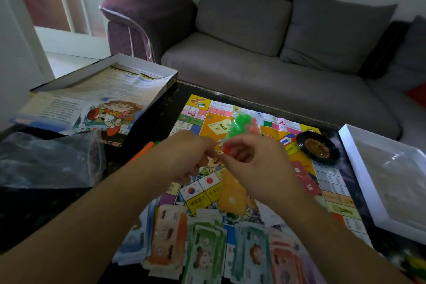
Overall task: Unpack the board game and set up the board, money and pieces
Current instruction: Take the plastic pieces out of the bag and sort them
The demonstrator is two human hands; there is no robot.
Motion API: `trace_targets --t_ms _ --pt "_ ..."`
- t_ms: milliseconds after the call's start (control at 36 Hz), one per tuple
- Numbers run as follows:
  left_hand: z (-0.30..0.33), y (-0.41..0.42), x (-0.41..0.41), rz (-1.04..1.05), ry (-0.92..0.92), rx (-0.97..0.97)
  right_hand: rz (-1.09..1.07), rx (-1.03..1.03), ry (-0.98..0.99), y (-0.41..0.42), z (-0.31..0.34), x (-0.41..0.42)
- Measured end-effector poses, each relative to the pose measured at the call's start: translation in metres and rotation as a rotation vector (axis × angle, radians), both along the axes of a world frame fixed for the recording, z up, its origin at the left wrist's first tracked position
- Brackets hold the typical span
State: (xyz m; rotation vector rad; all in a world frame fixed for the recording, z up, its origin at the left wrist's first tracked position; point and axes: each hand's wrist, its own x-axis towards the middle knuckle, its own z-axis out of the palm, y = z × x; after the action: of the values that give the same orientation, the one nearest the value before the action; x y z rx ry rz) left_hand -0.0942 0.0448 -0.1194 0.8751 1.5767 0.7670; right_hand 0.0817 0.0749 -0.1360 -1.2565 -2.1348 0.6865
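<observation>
The colourful game board (332,182) lies unfolded on the dark table. Both hands are raised above its middle. My left hand (189,157) and my right hand (251,157) pinch a small clear bag (239,127) of green and red plastic pieces between them. Several stacks of paper money (207,244) lie side by side along the board's near edge. A black roulette wheel (318,147) sits on the board at the right. An orange blurred thing (230,193) lies on the board under my right wrist.
The box half (147,64) holding the rule sheet (92,104) sits at the back left. A crumpled clear plastic bag (50,159) lies at the left. The white box half (359,177) with a clear insert stands at the right. A grey sofa (276,57) is behind the table.
</observation>
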Motion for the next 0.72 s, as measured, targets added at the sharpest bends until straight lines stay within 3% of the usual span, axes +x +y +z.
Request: trace_targets --t_ms 222,333,528,722 --pt "0.0 -0.02 0.047 -0.198 -0.335 0.035 0.047 0.14 0.062 -0.029 0.016 0.051" --pt "-0.004 -0.029 0.061 -0.247 -0.356 0.098 0.049 0.13 0.059 -0.036 0.013 0.058" --pt "-0.007 -0.036 0.069 -0.143 -0.376 0.212 0.02 0.106 0.078 -0.038 0.016 0.061" --pt "-0.009 -0.039 0.073 -0.041 -0.502 0.203 0.032 0.018 0.169 -0.042 0.02 0.064"
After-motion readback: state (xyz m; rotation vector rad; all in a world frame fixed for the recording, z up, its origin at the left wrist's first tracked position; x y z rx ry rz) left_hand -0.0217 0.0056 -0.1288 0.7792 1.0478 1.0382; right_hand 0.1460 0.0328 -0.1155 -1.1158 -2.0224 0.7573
